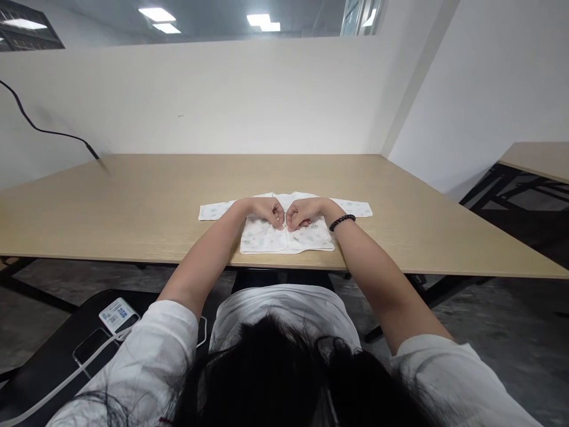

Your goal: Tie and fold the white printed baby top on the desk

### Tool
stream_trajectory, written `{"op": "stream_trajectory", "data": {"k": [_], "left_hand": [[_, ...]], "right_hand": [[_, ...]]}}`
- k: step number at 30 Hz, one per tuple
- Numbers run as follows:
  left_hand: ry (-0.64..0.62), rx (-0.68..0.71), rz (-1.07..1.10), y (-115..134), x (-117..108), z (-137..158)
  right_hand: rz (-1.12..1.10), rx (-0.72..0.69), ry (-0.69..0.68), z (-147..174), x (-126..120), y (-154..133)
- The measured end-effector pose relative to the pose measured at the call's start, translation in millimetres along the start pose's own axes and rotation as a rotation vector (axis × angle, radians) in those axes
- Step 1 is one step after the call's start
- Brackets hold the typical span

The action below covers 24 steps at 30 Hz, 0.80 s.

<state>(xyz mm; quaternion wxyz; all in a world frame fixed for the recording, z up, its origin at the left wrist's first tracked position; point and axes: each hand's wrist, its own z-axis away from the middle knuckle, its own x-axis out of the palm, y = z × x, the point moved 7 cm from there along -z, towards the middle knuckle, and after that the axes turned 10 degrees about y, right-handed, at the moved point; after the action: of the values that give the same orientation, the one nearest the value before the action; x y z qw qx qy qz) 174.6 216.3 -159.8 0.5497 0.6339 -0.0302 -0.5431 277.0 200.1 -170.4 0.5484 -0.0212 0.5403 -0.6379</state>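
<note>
A small white shirt lies flat on the light brown table, close to the edge where the person sits. It has tiny pale pictures all over it. Its two sleeves stick out to the sides, one to the left and one to the right, and a line runs down the middle of its front. The left hand and the right hand are both on the shirt, side by side, with just a little gap between them. Each hand has its thumb and finger pressed together, pinching the cloth next to that middle line. The fingers are too small to show just how much cloth they hold. A black bead bracelet goes around the right wrist. The person has a white top and dark hair. Down on the left is a black chair. A white box and a dark phone lie on it, with a white cord near them. Behind the table stands a white wall. A black wire hangs at the far left, and another table is over on the right.
</note>
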Motion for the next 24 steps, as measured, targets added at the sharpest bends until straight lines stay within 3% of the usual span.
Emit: {"op": "stream_trajectory", "data": {"k": [10,24], "left_hand": [[0.017,0.052,-0.017,0.4,-1.4,-1.8],[-0.035,0.019,0.030,-8.1,-2.1,-3.2]], "right_hand": [[0.038,0.017,0.097,4.3,-2.8,-5.8],[0.008,-0.076,0.034,5.3,-1.5,-8.4]]}}
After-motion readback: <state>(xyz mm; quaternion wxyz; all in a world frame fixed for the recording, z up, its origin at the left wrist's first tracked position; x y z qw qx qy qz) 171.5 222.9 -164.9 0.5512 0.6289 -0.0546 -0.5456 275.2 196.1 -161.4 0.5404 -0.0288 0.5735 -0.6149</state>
